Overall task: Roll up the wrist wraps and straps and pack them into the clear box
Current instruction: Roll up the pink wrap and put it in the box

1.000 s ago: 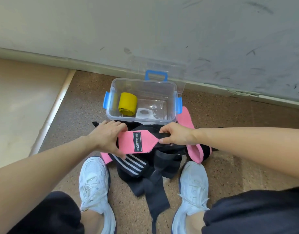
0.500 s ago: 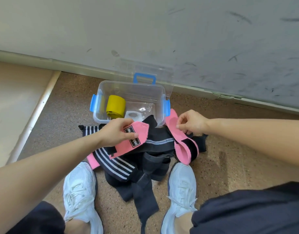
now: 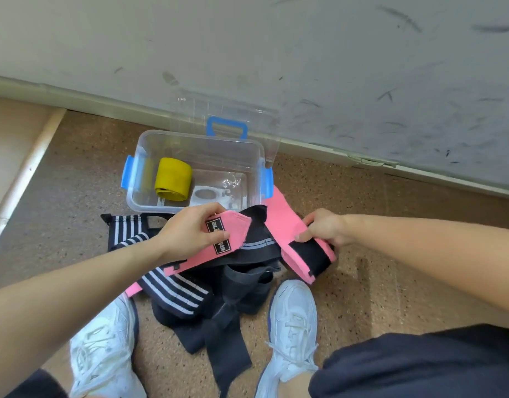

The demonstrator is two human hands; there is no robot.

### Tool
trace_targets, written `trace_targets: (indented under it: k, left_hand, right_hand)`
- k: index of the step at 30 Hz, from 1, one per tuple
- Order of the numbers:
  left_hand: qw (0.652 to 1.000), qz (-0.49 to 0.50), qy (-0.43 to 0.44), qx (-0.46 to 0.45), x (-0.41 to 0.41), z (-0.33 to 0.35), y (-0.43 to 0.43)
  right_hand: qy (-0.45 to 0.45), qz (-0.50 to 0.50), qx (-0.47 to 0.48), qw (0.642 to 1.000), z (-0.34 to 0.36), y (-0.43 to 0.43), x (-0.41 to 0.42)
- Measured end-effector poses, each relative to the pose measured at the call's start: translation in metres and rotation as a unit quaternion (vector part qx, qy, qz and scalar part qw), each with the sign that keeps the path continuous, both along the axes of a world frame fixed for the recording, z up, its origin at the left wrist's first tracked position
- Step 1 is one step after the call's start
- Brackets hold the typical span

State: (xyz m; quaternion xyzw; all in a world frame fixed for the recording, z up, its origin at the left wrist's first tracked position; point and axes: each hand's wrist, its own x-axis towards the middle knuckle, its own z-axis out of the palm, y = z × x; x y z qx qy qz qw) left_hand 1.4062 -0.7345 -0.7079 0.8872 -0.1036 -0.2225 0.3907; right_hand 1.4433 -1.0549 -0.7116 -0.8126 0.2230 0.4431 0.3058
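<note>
Head view: a person crouches over a heap of wraps on the floor [image 3: 391, 239].
Left hand [image 3: 190, 231]: grips the labelled pink wrap [image 3: 239, 229], thumb across its label.
Right hand [image 3: 323, 228]: pinches the second pink wrap [image 3: 287, 222] by its black patch.
Clear box [image 3: 196, 136]: open, just behind the heap, with one yellow roll [image 3: 173, 179] inside.
Advice: pull one wrap clear of the black straps [image 3: 241, 282], flatten it, then roll tightly from one end.

Scuffed grey wall [image 3: 333, 53], speckled floor [image 3: 391, 225]
</note>
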Motion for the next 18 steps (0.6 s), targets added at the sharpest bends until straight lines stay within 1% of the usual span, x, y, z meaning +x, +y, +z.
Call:
trace_targets:
  k: [2,6,9,11,13,15,18]
  left_hand:
    - [1.000,0.015,-0.005,-0.004,0.000,0.003,-0.002]
    - [0.997,0.062,-0.012,-0.046,0.001,0.016,-0.008]
    - [0.990,0.088,-0.006,-0.108,0.004,0.036,-0.010]
    - [0.988,0.074,-0.003,-0.139,0.007,0.058,-0.009]
    - [0.988,0.045,-0.002,-0.151,0.012,0.087,-0.006]
    - [0.988,0.040,-0.007,-0.151,0.020,0.121,0.000]
    - [0.986,0.060,-0.016,-0.152,0.032,0.173,0.009]
  right_hand:
    - [-0.029,0.014,0.002,0.999,0.028,-0.004,0.016]
    - [-0.105,-0.015,0.055,0.993,0.089,-0.017,0.040]
    - [-0.173,0.054,0.057,0.982,0.129,-0.020,0.044]
    - [-0.226,0.105,0.044,0.968,0.149,-0.020,0.042]
    - [-0.263,0.120,0.051,0.956,0.166,-0.017,0.042]
    - [-0.278,0.143,0.065,0.948,0.187,-0.008,0.044]
    - [-0.275,0.179,0.117,0.938,0.229,0.009,0.046]
